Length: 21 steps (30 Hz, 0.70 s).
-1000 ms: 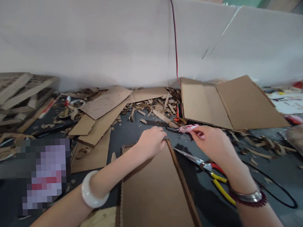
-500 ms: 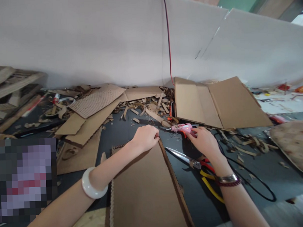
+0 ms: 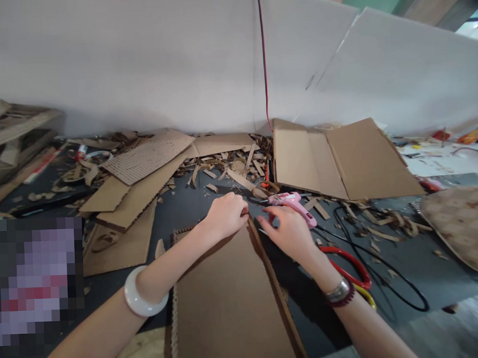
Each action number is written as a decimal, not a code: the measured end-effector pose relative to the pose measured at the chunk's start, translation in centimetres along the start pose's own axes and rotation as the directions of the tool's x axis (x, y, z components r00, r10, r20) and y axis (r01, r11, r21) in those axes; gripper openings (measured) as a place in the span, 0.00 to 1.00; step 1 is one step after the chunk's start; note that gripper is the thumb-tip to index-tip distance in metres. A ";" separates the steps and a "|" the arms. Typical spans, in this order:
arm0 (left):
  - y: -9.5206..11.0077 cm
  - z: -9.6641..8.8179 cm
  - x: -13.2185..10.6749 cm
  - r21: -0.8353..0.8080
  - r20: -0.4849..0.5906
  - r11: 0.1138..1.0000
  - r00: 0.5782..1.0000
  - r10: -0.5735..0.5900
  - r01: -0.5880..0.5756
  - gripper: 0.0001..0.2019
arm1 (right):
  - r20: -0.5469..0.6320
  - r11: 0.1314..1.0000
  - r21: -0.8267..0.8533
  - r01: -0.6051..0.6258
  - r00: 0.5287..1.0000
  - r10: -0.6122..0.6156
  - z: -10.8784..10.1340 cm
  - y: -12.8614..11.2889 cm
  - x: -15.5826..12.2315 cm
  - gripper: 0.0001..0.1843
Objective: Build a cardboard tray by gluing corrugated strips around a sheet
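Observation:
A brown cardboard sheet (image 3: pixel 227 304) lies in front of me on the dark table, with a narrow corrugated strip (image 3: pixel 272 282) along its right edge. My left hand (image 3: pixel 224 216) is closed, pinching the sheet's far right corner. My right hand (image 3: pixel 290 232) hovers just right of that corner with its fingers stretched out and nothing in them. A pink glue gun (image 3: pixel 294 201) lies on the table just beyond my right hand, apart from its fingers. Scissors with red and yellow handles (image 3: pixel 354 271) lie partly under my right wrist.
A folded cardboard piece (image 3: pixel 340 160) lies at the back right, flat cardboard pieces (image 3: pixel 141 182) at the back left, and scraps (image 3: pixel 231 171) between them. A black cable (image 3: pixel 387 283) loops on the right. A round woven mat (image 3: pixel 460 223) sits far right. A red wire (image 3: pixel 263 68) runs up the white wall.
My right hand let go of the pink glue gun, which now lies on the table, and moved left toward the sheet's corner. My left hand kept its hold.

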<state>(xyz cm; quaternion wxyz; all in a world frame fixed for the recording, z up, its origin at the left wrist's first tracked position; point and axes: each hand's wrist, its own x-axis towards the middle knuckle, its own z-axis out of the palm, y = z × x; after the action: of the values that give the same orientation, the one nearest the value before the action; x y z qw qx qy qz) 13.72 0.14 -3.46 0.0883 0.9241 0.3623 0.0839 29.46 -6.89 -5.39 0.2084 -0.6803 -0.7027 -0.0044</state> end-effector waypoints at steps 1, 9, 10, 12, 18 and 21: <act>0.0 0.0 0.0 -0.001 -0.002 1.000 1.000 0.008 -0.008 0.09 | 0.031 0.999 0.026 0.038 0.999 -0.039 0.5 -0.6 -0.1 0.13; 0.1 0.4 0.1 0.006 -0.021 1.000 1.000 0.004 -0.004 0.09 | 0.116 0.995 0.057 0.085 0.989 -0.091 2.4 -1.5 -0.8 0.19; 0.1 0.4 0.1 0.008 -0.024 1.000 1.000 -0.003 0.003 0.09 | 0.117 0.996 0.054 0.076 0.990 -0.081 2.4 -1.4 -0.9 0.20; 0.3 0.4 0.1 0.015 -0.027 1.000 1.000 -0.015 0.016 0.09 | 0.119 0.997 0.052 0.063 0.990 -0.069 2.4 -1.5 -0.9 0.19; 0.7 0.4 0.1 0.037 -0.027 0.999 0.999 -0.033 0.034 0.10 | 0.125 0.996 0.061 0.062 0.990 -0.069 2.2 -1.8 -0.9 0.17; 0.4 0.3 0.1 0.024 -0.010 1.000 1.000 -0.014 0.015 0.10 | 0.124 0.996 0.062 0.063 0.990 -0.071 2.2 -1.8 -0.9 0.17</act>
<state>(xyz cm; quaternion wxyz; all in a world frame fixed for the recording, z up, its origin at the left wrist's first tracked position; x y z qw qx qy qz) 14.15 -0.14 -3.62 0.0759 0.9220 0.3704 0.0831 27.09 -7.27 -7.13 0.1829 -0.6488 -0.7368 0.0521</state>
